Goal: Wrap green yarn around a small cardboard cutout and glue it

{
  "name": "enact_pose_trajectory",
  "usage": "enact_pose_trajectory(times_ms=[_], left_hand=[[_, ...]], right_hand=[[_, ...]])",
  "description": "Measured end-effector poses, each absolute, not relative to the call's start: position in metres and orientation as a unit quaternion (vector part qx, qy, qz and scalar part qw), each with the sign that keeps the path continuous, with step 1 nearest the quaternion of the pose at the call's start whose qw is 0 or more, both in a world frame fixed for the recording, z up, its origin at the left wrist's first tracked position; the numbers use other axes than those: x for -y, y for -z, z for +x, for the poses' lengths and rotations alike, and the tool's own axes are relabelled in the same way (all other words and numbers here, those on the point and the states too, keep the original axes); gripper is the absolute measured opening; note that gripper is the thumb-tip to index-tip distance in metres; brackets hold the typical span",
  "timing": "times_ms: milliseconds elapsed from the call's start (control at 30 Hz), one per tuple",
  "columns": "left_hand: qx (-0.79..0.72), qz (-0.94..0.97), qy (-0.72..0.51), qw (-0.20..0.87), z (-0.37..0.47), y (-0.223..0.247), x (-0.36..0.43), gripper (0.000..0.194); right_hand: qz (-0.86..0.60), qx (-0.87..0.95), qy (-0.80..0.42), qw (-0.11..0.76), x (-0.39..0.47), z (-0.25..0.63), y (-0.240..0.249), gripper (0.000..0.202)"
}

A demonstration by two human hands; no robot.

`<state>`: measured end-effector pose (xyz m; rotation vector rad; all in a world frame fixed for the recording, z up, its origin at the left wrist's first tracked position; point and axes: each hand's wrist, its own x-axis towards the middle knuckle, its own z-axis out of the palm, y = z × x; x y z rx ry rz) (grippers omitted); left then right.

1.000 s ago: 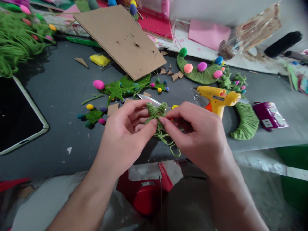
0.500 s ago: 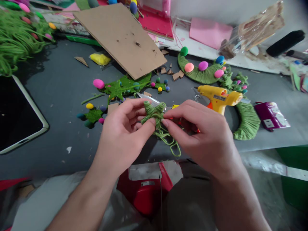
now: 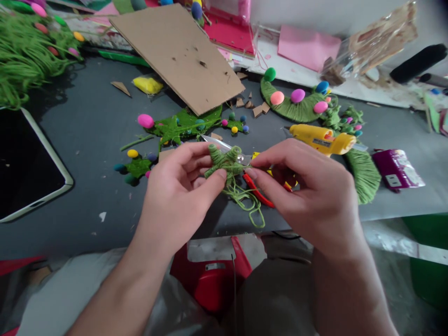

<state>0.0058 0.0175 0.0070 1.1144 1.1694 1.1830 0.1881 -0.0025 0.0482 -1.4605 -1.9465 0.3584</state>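
Note:
Between thumb and fingers, my left hand (image 3: 182, 191) holds a small star (image 3: 224, 161) wrapped in green yarn. Just right of it, my right hand (image 3: 304, 186) pinches a strand of green yarn (image 3: 247, 166) that runs from the star. Loose yarn loops (image 3: 250, 205) hang below the star. Scissors (image 3: 259, 189) with red and yellow handles lie on the table behind my hands, partly covered by my right fingers. Past my right hand lies a yellow glue gun (image 3: 320, 138), its lower part hidden.
A cardboard sheet (image 3: 178, 56) and a green yarn ring (image 3: 366, 175) lie on the dark table. Finished stars with coloured balls (image 3: 137, 165) sit to the left. A tablet-like device (image 3: 31, 172) and a yarn heap (image 3: 28, 56) are at far left; a purple packet (image 3: 397, 169) lies right.
My right hand has moved right, away from the star, drawing the yarn strand out from it. My left hand keeps its hold on the star. More of the scissors' handles shows.

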Motion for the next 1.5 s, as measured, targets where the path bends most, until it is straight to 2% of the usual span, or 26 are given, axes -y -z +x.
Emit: enact_pose_trajectory(times_ms=[233,433,967,1167,1300,1400,1500], left_hand=[[-0.478,0.470,-0.492,0.555,0.007,-0.006,-0.017,0.027],[-0.488,0.477,-0.491,0.541,0.008,-0.006,-0.017,0.028],[-0.493,0.517,-0.468,0.520,0.007,-0.008,-0.013,0.031],[-0.491,0.504,-0.483,0.522,0.007,-0.005,-0.014,0.033],[-0.479,0.483,-0.504,0.532,0.007,-0.005,-0.017,0.031],[-0.485,0.480,-0.500,0.534,0.006,-0.005,-0.018,0.033],[-0.495,0.479,-0.494,0.530,0.006,-0.005,-0.018,0.033]], right_hand=[[-0.548,0.761,-0.167,0.306,0.000,0.185,-0.048,0.008],[-0.564,0.762,-0.186,0.256,0.001,0.181,-0.046,0.021],[-0.615,0.736,-0.217,0.180,0.000,0.172,-0.043,0.035],[-0.606,0.738,-0.205,0.214,0.001,0.176,-0.044,0.038],[-0.615,0.722,-0.168,0.271,0.007,0.184,-0.048,0.018],[-0.604,0.726,-0.175,0.278,0.010,0.189,-0.051,0.034],[-0.596,0.726,-0.195,0.283,0.010,0.194,-0.051,0.029]])
